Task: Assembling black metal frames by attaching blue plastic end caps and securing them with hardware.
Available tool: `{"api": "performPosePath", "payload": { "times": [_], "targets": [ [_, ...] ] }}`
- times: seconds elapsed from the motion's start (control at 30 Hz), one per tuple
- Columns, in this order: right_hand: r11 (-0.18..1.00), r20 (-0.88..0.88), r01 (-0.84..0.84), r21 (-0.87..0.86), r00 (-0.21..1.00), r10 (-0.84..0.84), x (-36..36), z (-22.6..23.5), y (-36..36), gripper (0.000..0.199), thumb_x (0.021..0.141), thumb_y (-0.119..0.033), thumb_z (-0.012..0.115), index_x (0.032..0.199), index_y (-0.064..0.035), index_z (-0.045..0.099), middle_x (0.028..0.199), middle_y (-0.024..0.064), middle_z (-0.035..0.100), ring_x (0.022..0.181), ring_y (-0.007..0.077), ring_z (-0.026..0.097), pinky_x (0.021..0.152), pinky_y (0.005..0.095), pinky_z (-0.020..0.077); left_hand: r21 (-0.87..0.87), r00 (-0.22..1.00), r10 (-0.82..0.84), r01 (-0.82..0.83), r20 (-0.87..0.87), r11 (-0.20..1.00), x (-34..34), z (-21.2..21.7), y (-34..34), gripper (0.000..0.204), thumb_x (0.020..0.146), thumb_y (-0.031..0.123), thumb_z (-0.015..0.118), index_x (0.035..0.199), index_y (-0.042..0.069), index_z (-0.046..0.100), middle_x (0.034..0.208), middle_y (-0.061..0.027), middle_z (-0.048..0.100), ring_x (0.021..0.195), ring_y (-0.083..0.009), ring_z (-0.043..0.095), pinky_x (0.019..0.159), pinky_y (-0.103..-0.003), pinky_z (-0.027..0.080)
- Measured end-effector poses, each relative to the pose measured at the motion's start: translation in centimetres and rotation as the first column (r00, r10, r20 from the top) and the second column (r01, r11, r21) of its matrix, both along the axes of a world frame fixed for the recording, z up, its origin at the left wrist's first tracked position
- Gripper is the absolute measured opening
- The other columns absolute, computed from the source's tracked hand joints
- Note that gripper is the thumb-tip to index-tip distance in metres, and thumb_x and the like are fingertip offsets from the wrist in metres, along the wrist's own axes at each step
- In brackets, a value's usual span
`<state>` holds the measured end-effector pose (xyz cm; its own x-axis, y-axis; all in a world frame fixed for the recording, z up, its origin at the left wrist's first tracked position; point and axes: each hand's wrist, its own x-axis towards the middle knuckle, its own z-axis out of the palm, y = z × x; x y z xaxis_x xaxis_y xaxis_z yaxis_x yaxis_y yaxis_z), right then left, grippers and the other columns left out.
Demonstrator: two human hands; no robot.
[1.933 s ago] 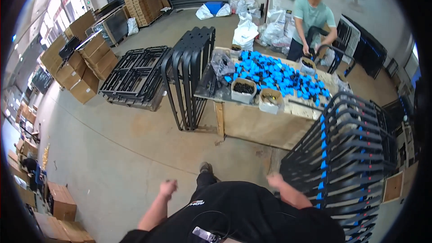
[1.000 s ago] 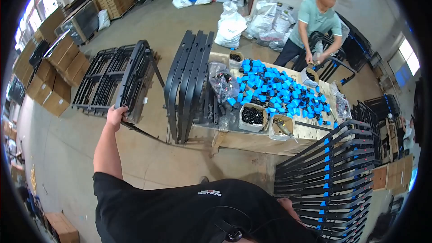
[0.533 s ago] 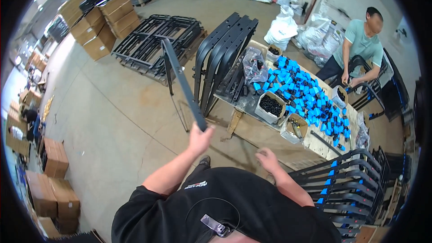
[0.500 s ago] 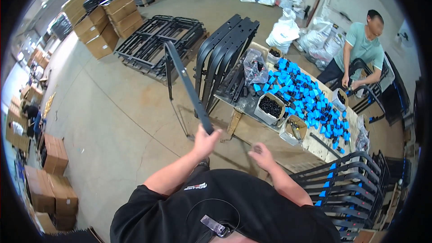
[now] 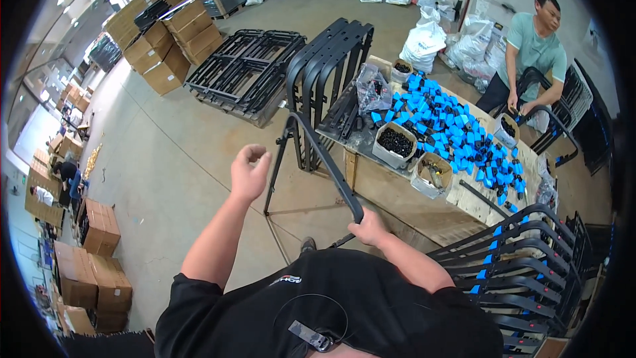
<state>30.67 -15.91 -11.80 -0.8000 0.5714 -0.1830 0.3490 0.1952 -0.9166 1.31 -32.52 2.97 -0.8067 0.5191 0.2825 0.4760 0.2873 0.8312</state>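
Note:
A black bent metal frame stands on the floor in front of me, its bar slanting down toward my body. My right hand is closed round the near end of that bar. To the left of the frame, my left hand hangs in the air, touching nothing. Its fingers are loosely curled and stand apart from the thumb. Beyond the frame several similar black frames lean upright against the end of the worktable.
Blue-and-black plastic parts cover much of the table, beside boxes of small black parts. A co-worker handles a frame across it. Stacked black frames stand at near right. A pallet of frames lies at far left.
The bar's near end has swung to the right and passed from my left hand to my right. My left hand has let go and moved up and left.

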Motion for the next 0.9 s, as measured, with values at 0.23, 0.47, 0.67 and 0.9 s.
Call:
{"api": "performPosePath", "payload": {
  "times": [0.23, 0.47, 0.67, 0.9],
  "targets": [
    [0.979, -0.060, -0.190, -0.070, 0.981, 0.186, -2.5, 6.3, -3.4, 0.039, 0.075, -0.016, 0.073, 0.108, 0.0015, 0.062, 0.074, 0.0095, 0.058, 0.068, 0.0182, 0.055, 0.065, 0.0356, 0.0486, -0.041, 0.822, 0.386, -0.442, -0.420, 0.896, -8.4, -2.1, 2.8, 0.047, 0.088, 0.031, 0.074, 0.118, -0.003, 0.063, 0.123, -0.0207, 0.062, 0.116, -0.0339, 0.059, 0.104, -0.042, 0.044],
    [0.948, -0.070, -0.317, -0.021, 0.946, 0.315, -3.7, 7.4, -1.5, 0.042, 0.076, -0.011, 0.069, 0.117, -0.0015, 0.064, 0.080, 0.0116, 0.064, 0.072, 0.0198, 0.059, 0.070, 0.0357, 0.0501, 0.173, 0.993, 0.037, -0.056, 0.113, 0.983, -22.0, -0.2, -3.7, 0.045, 0.100, 0.038, 0.061, 0.123, -0.001, 0.065, 0.114, -0.0126, 0.064, 0.110, -0.0233, 0.060, 0.098, -0.035, 0.044],
    [0.979, 0.000, -0.124, 0.159, 0.992, 0.126, -3.4, 7.8, -3.0, 0.021, 0.077, -0.007, 0.069, 0.096, -0.0039, 0.059, 0.077, 0.0141, 0.058, 0.074, 0.0209, 0.059, 0.069, 0.0374, 0.0489, 0.076, 0.922, -0.325, 0.316, 0.212, 0.946, -22.8, -0.2, -4.1, 0.036, 0.104, 0.031, 0.055, 0.079, 0.006, 0.057, 0.075, 0.0028, 0.049, 0.072, -0.0098, 0.043, 0.066, -0.028, 0.037],
    [0.798, -0.172, 0.554, 0.237, 0.832, -0.527, -0.2, 4.2, -3.9, 0.022, 0.075, -0.001, 0.068, 0.093, -0.0055, 0.057, 0.075, 0.0094, 0.056, 0.071, 0.0166, 0.054, 0.066, 0.0341, 0.0480, 0.135, 0.894, -0.392, 0.370, 0.219, 0.919, -16.9, 0.6, -4.9, 0.032, 0.102, 0.020, 0.055, 0.074, 0.006, 0.047, 0.072, 0.0050, 0.041, 0.069, -0.0063, 0.035, 0.061, -0.028, 0.029]
  ]
}}
